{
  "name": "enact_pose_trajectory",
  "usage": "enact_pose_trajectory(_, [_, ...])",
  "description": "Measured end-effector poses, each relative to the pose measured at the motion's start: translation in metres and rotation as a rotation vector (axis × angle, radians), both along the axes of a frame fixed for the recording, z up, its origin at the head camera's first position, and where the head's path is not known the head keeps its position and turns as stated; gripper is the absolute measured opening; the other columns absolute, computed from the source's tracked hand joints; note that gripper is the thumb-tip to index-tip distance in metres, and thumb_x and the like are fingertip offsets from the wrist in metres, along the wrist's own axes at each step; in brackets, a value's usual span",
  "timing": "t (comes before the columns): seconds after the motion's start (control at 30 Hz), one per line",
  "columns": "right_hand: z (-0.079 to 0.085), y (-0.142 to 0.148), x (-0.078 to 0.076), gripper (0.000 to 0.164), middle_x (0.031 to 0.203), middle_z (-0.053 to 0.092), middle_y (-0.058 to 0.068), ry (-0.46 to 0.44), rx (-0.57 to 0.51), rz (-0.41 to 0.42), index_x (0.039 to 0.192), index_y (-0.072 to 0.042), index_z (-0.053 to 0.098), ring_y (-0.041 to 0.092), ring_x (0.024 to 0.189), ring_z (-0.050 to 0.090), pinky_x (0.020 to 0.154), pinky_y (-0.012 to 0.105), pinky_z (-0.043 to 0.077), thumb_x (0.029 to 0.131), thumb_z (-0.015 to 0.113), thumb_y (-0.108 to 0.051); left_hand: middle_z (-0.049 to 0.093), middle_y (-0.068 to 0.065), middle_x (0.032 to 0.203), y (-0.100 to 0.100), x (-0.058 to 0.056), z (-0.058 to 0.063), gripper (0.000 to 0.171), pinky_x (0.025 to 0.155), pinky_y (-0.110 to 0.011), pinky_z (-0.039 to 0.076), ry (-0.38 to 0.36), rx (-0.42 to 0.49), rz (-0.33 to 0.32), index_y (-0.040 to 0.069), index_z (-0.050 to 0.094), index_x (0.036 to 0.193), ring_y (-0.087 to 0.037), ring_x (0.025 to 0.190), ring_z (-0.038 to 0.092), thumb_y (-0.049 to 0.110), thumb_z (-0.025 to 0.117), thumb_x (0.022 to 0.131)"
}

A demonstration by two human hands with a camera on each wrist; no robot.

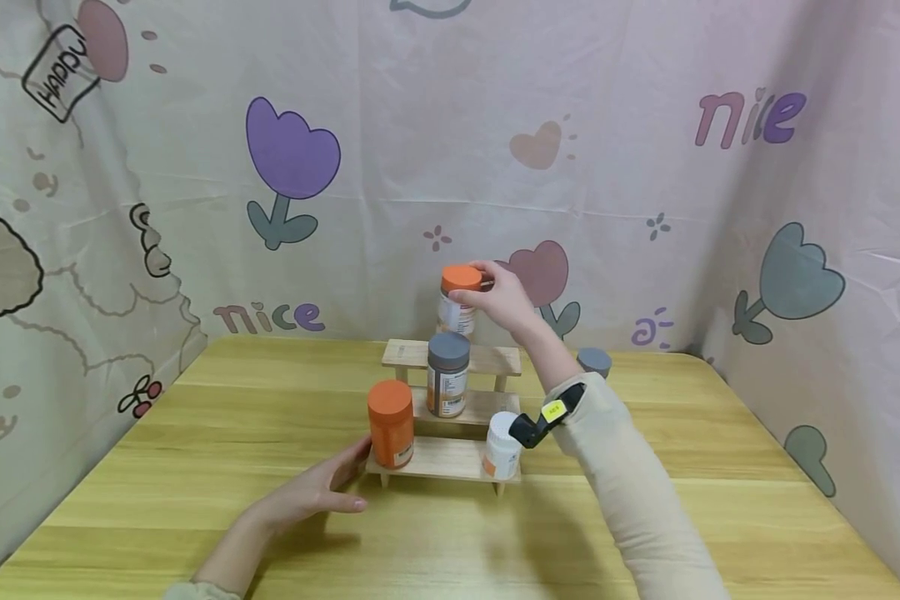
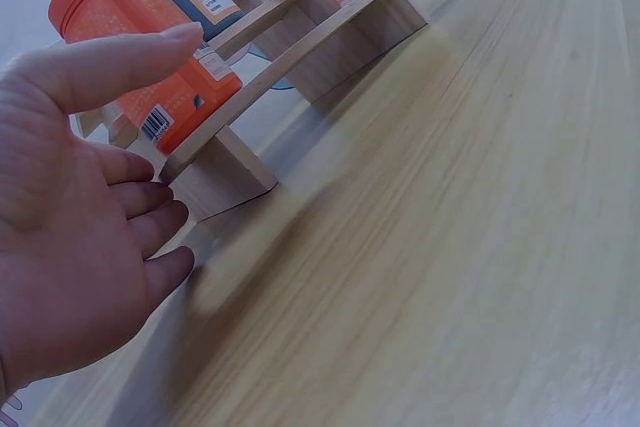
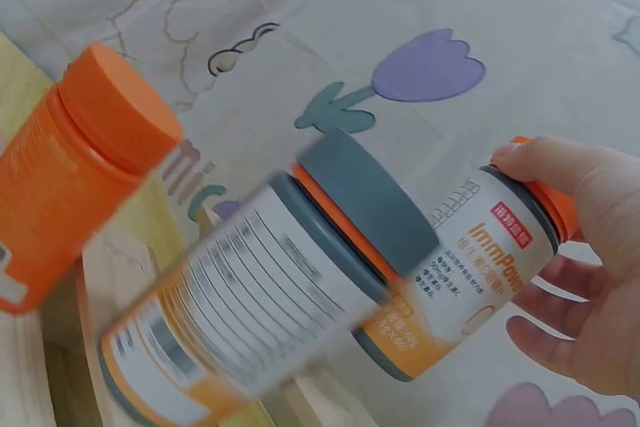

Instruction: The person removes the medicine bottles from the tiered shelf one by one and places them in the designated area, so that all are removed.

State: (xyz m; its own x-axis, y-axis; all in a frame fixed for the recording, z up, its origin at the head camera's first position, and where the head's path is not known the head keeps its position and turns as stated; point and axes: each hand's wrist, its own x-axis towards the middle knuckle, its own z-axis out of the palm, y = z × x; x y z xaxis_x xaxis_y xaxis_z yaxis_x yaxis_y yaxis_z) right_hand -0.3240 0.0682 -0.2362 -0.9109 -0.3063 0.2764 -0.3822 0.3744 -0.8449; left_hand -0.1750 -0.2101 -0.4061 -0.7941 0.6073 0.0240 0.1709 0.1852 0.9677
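Note:
My right hand grips a supplement bottle with an orange cap by its upper part, at the top tier of a three-step wooden rack. In the right wrist view this bottle's white and orange label faces the camera. A grey-capped bottle occupies the middle step. On the bottom step, an orange bottle stands at the left and a small white bottle at the right. My left hand is beside the rack's left end, thumb extended and fingers loosely bent; whether it touches is unclear.
Another grey-capped bottle stands behind the right forearm, mostly hidden. The rack sits on a wooden table. A printed cloth hangs behind the table and at its sides.

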Motion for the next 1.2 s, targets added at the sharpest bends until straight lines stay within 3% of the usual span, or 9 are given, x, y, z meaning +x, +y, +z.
enact_pose_trajectory(0.4, [-0.004,0.057,-0.004,0.054,0.122,0.050,0.014,0.025,-0.066,-0.071,0.131,-0.005,0.044,0.027,0.107,0.048,0.089,0.039,0.042,0.085,0.068,-0.021,-0.003,-0.023,0.151,-0.001,-0.001,-0.001,0.088,0.099,-0.008,0.018,-0.014,-0.005,0.009,-0.006,-0.001,0.146,-0.041,0.137,0.002,0.015,0.062,0.086])
enact_pose_trajectory(0.63, [-0.006,0.094,-0.003,0.054,0.122,0.049,0.015,0.052,-0.034,-0.141,0.131,-0.004,0.044,0.027,0.106,0.048,0.090,0.041,0.041,0.086,0.066,-0.024,-0.003,-0.023,0.151,-0.001,-0.002,-0.002,0.089,0.100,-0.009,0.018,-0.008,-0.005,0.007,-0.006,-0.001,0.145,-0.041,0.137,0.002,0.014,0.062,0.086])
enact_pose_trajectory(1.03, [-0.012,0.154,0.010,0.060,0.123,0.047,0.014,0.044,-0.001,-0.259,0.134,-0.005,0.041,0.021,0.104,0.046,0.085,0.038,0.039,0.086,0.065,-0.033,-0.005,-0.023,0.151,-0.001,-0.003,-0.001,0.089,0.099,-0.008,0.018,-0.022,-0.007,0.007,-0.005,-0.002,0.145,-0.040,0.137,0.000,0.015,0.061,0.086])
enact_pose_trajectory(1.2, [-0.016,0.177,0.018,0.067,0.130,0.043,0.018,0.015,0.020,-0.316,0.140,-0.007,0.035,0.027,0.109,0.042,0.081,0.042,0.040,0.087,0.063,-0.037,-0.006,-0.023,0.151,-0.001,-0.004,-0.002,0.089,0.098,-0.008,0.018,-0.030,0.001,0.002,-0.006,-0.003,0.145,-0.040,0.137,0.000,0.014,0.061,0.086])
